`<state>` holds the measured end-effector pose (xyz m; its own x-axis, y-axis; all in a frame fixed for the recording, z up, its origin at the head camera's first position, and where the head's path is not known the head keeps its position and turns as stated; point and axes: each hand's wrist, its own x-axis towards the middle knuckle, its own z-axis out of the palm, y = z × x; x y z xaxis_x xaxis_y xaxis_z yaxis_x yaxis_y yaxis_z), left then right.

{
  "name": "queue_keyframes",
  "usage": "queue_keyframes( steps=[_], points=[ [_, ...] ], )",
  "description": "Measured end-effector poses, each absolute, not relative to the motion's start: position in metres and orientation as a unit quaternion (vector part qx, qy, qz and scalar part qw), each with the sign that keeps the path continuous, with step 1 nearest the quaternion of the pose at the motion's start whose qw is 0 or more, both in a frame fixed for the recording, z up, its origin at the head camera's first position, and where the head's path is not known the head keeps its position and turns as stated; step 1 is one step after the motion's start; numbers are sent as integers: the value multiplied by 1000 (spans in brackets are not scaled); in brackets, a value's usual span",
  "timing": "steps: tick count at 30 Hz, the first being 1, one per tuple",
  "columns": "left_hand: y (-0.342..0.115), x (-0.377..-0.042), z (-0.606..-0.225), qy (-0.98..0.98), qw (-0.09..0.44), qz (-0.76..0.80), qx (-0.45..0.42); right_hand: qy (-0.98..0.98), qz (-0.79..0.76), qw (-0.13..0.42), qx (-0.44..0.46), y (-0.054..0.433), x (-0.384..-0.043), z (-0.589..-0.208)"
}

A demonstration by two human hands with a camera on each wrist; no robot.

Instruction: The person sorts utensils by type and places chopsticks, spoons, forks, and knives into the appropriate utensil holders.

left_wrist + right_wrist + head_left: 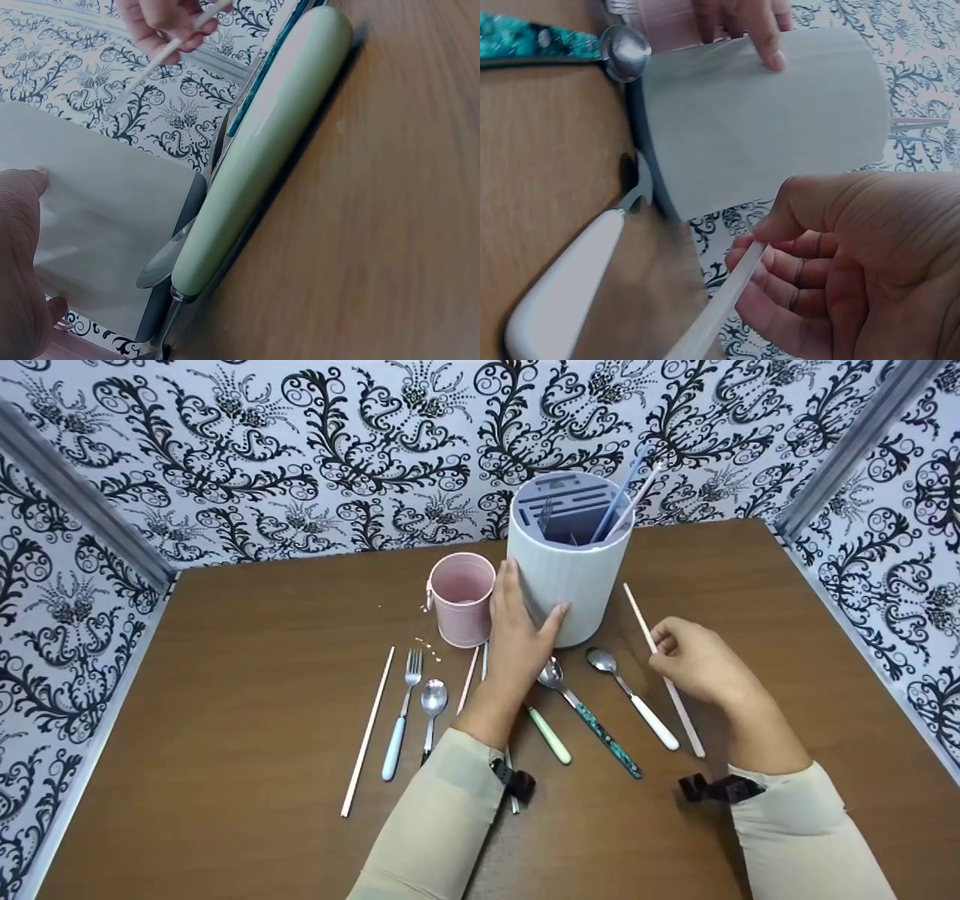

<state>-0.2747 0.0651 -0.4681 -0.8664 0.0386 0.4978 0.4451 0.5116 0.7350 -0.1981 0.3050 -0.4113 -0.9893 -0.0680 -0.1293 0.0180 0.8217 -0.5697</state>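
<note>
My right hand (701, 660) pinches a pale chopstick (685, 720) between thumb and fingers, to the right of a white utensil holder (574, 585). In the right wrist view, the chopstick's end shows at the thumb tip. My left hand (517, 637) rests against the holder's left side, fingers extended upward and thumb across its front. Inside the holder's slotted grey top stand a blue chopstick (622, 495), a pinkish chopstick (641, 499) and a fork (545, 514). A white-handled spoon (652, 721) lies between the holder and my right hand.
A pink bucket (463, 622) stands left of the holder. On the brown table (225, 720) lie a blue-handled fork (395, 742), a spoon (433, 699), another chopstick (367, 735), a green-handled utensil (550, 737) and a teal-patterned spoon (604, 735). Patterned walls (300, 465) enclose the table's back and sides.
</note>
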Motion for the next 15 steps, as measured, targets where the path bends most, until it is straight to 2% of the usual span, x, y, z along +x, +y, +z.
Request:
queue_keyframes(
  steps=[15],
  points=[
    [64,-275,-466,-846,211,-469,-141,910,-410,-49,-42,293,-193,-373]
  ],
)
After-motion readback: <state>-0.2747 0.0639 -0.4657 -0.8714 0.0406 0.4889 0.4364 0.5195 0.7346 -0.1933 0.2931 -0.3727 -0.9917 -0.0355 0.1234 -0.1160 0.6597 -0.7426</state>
